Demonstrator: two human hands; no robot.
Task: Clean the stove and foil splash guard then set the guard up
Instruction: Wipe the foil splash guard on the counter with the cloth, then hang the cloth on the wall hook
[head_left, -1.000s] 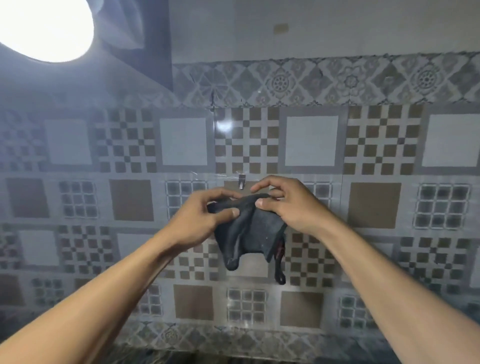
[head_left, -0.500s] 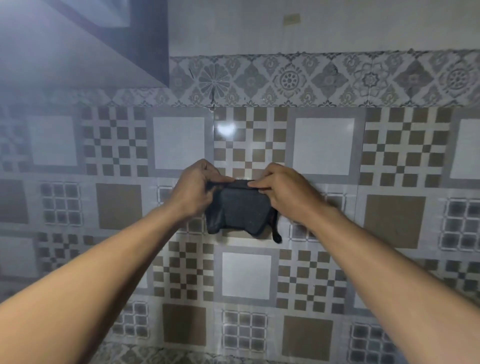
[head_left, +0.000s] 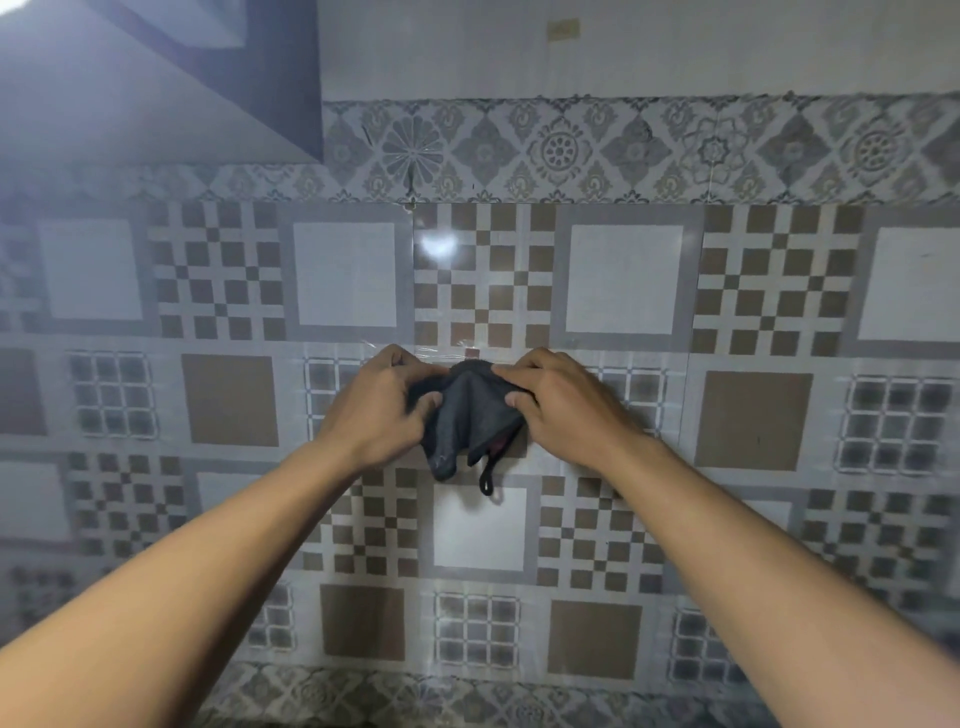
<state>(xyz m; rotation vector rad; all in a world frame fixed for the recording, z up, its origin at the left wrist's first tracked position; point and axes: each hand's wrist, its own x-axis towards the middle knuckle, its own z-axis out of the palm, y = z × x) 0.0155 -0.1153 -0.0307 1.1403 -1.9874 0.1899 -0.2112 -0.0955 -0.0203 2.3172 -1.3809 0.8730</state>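
Observation:
A dark grey cloth (head_left: 467, 415) with a small hanging loop is held up against the tiled wall at mid-frame. My left hand (head_left: 384, 410) pinches its left side and my right hand (head_left: 561, 405) pinches its right side, both at the cloth's top edge. The cloth's top sits at a small hook (head_left: 471, 353) stuck on the wall with clear tape. The lower part of the cloth droops below my fingers. Neither the stove nor the foil splash guard is in view.
The patterned tiled wall (head_left: 727, 426) fills the view, with a floral border strip (head_left: 571, 150) above and plain wall over it. A dark angled hood or shelf (head_left: 249, 88) juts out at the upper left, next to a bright light.
My hands lifted the cloth up to the hook on the wall. The cloth went from spread flat between my hands to bunched and peaked at the hook. The camera tilted slightly.

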